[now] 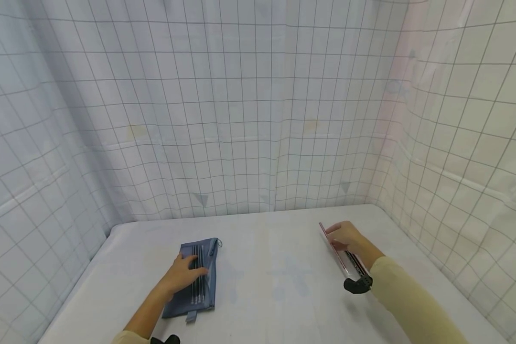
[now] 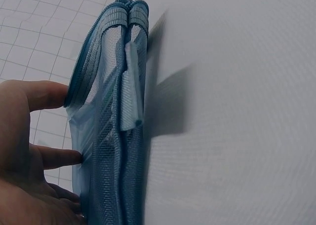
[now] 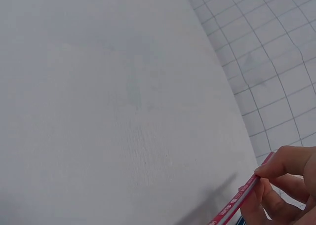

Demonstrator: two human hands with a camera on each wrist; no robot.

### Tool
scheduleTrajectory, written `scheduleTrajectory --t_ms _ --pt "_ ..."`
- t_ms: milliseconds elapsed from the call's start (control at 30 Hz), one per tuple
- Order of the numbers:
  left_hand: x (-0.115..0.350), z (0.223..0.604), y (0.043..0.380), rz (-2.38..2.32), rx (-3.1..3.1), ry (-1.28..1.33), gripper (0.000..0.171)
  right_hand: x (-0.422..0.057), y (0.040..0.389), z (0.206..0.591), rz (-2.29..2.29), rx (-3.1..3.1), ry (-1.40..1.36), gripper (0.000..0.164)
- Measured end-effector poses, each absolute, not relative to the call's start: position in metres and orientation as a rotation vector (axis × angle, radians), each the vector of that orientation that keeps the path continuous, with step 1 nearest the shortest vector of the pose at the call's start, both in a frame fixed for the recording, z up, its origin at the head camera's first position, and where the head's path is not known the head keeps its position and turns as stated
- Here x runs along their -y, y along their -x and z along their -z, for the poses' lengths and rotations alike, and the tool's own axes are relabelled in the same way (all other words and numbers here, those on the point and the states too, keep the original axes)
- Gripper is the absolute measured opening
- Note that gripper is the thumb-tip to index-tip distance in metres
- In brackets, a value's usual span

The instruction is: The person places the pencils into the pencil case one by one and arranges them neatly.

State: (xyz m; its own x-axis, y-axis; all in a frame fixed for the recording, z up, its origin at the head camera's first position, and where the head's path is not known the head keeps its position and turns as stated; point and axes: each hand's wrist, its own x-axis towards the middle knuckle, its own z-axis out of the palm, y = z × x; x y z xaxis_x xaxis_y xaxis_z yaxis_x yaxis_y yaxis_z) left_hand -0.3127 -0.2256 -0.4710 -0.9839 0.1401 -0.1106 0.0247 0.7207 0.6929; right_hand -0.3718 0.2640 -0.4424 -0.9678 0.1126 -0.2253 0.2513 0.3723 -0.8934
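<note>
On the left of the table lies a blue mesh zip pouch, with several slim pen-like sticks showing at its middle. My left hand rests on it with fingers spread. The left wrist view shows the pouch edge-on, fingertips touching its upper face. Over at the right, my right hand pinches a thin flat pack with a pink edge, held tilted above the table. Dark sticks show beside that pack, below the hand. White lettering runs along the pack's pink edge in the right wrist view.
A white cloth covers the table. White grid-patterned curtains hang behind it and along both sides. The pouch has a zip-pull ring at its far corner and a fabric tab at its near end.
</note>
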Motion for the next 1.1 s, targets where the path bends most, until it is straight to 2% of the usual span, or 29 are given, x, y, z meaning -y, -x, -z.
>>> scheduleTrajectory --t_ms 267,1100 --pt "0.225 0.473 0.315 -1.123 -2.756 -0.12 0.08 -0.249 0.374 0.442 1.706 -2.456 -0.35 0.036" --pt "0.225 0.472 0.316 -1.12 -2.751 -0.11 0.08 -0.197 0.38 0.444 1.806 -2.341 -0.346 0.035"
